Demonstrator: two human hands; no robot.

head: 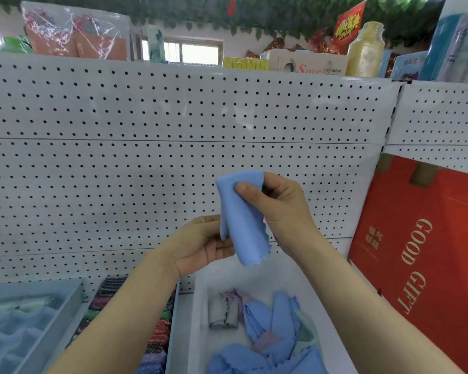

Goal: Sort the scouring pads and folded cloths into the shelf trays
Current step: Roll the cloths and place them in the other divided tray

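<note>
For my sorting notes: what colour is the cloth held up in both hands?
The cloth is plain light blue; the head view shows it.

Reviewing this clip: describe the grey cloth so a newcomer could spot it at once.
Start at the white pegboard wall, then drop to the white tray under the held blue cloth. At the tray's back left lies a folded grey cloth; it is the only grey piece, with loose blue cloths heaped to its right.
</note>
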